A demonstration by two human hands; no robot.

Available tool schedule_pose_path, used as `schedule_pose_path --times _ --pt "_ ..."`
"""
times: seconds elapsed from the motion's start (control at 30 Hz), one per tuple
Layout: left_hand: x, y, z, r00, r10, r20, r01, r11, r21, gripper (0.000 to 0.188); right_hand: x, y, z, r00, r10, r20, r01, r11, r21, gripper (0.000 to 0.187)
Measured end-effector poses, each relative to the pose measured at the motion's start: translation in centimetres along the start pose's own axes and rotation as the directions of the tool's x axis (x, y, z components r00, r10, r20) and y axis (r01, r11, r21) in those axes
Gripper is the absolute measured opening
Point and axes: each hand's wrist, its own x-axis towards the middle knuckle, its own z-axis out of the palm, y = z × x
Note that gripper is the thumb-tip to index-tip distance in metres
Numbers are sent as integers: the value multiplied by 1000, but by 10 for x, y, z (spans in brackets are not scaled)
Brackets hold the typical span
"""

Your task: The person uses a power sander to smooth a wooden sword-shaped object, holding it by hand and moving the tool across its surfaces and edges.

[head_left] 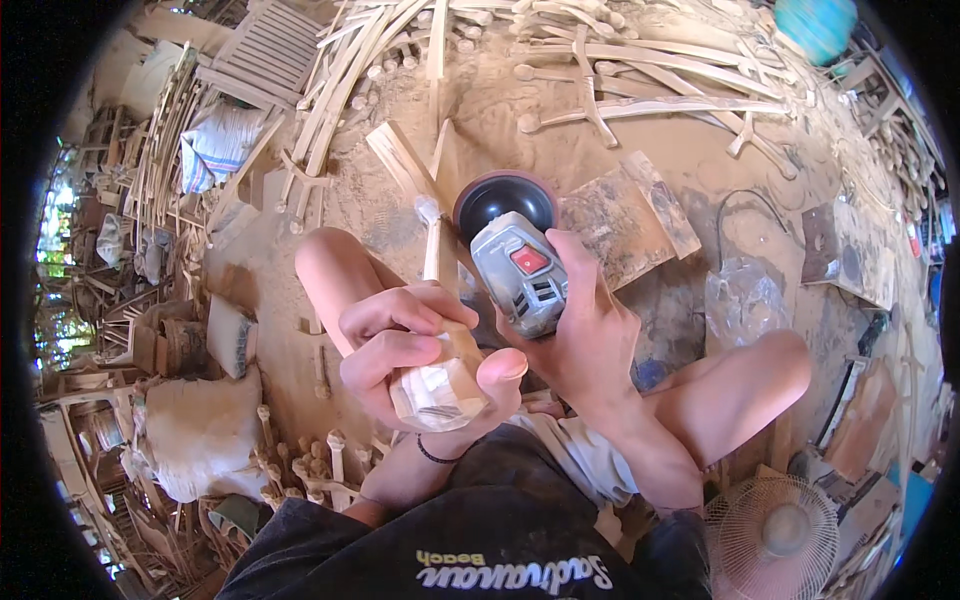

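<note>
My left hand (388,335) is wrapped around a pale carved wooden stick (438,385). Its thick faceted end points toward me, and its thin shaft runs away to a small knob. In my right hand (600,345) is a grey handheld power sander (520,275) with a red switch on its body. The sander's round black pad (507,203) faces away from me, just right of the stick's shaft; I see a small gap between them. Both hands are above my lap, between my bent knees.
A wooden plank (400,160) and a dusty wooden box (625,225) lie ahead. Carved sticks (660,105) are piled on the sandy floor beyond. A clear plastic bag (745,300) sits by my right knee, a caged fan (780,535) nearer. Stuffed sacks (200,430) are at left.
</note>
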Motion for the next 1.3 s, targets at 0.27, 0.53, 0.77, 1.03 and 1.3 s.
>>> schedule_pose_path --times 0.27,0.53,0.77,1.03,1.3 --pt "2 6 -5 983 12 182 -31 994 102 59 -1 3 1 998 -69 -14 69 997 -16 103" --pt "-8 11 2 975 -20 222 6 998 63 69 2 5 -1 996 -56 -72 56 998 -3 98" --pt "-13 7 3 974 26 226 -51 993 108 69 5 2 -2 998 -28 -64 29 999 14 97" --pt "0 -1 -3 988 44 148 -63 991 122 66 -3 5 -8 1000 -12 -18 11 1000 -14 100" --pt "-13 3 1 990 -10 138 6 1000 25 79 9 2 -10 998 -15 -58 17 1000 20 100"
